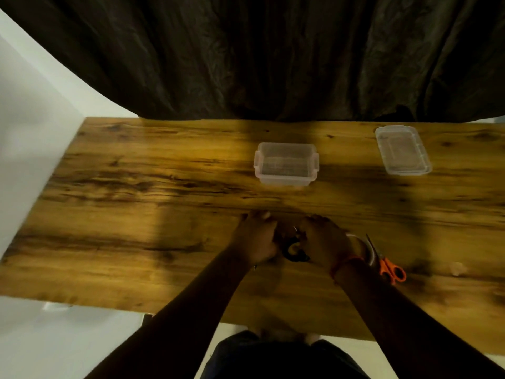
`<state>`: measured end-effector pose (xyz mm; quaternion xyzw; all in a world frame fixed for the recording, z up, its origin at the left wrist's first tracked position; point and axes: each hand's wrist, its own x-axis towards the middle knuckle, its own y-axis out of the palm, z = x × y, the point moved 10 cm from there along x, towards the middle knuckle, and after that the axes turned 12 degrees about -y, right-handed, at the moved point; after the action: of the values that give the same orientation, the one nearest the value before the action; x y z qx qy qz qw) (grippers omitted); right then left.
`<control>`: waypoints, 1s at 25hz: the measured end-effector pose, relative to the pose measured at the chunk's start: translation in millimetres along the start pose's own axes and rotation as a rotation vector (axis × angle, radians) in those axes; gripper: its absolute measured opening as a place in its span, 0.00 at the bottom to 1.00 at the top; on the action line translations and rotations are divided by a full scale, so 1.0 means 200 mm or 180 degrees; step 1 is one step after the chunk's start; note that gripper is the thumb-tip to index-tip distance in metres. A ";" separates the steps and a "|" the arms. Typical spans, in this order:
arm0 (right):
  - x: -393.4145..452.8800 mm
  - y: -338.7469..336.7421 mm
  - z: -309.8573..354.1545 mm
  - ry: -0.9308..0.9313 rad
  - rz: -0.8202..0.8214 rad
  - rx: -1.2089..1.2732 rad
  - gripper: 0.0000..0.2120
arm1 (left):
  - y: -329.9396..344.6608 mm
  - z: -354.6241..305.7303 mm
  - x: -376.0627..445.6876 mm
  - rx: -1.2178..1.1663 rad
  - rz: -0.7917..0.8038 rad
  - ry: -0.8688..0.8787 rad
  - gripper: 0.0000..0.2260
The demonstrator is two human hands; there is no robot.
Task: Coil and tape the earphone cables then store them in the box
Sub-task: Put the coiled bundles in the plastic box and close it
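Observation:
A coil of black earphone cable (293,248) sits between my two hands near the middle of the wooden table (136,214). My left hand (257,239) curls around its left side. My right hand (323,240) grips its right side, and a thin plug tip sticks up between the hands. The clear plastic box (286,164) stands open farther back, with nothing visible inside. A roll of clear tape (367,248) lies partly hidden behind my right wrist.
The box's clear lid (401,150) lies at the back right. Orange-handled scissors (389,269) rest right of my right wrist. A dark curtain (273,64) hangs behind the table, and a white wall (32,132) borders its left end.

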<state>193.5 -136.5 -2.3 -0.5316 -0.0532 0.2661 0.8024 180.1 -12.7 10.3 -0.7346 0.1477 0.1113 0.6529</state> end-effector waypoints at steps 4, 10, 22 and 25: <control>0.00 0.03 0.04 -0.0109 0.0077 0.0048 0.18 | 0.01 -0.12 0.03 0.0099 -0.0009 0.0175 0.16; -0.02 0.02 0.03 -0.0018 0.0001 -0.0039 0.24 | -0.02 -0.22 0.05 -0.0102 0.0061 0.0300 0.11; 0.05 -0.21 -0.12 0.0843 -0.0967 0.2621 0.03 | -0.14 -0.04 0.21 -0.3448 0.1035 -0.0856 0.11; 0.16 -0.41 -0.15 0.0790 -0.1235 0.2798 0.04 | -0.28 -0.02 0.30 -0.4315 0.0793 -0.0899 0.10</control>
<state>261.5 -168.9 50.6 -0.1509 0.0620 0.0438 0.9856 256.7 -14.6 41.4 -0.9357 0.0426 0.3471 0.0465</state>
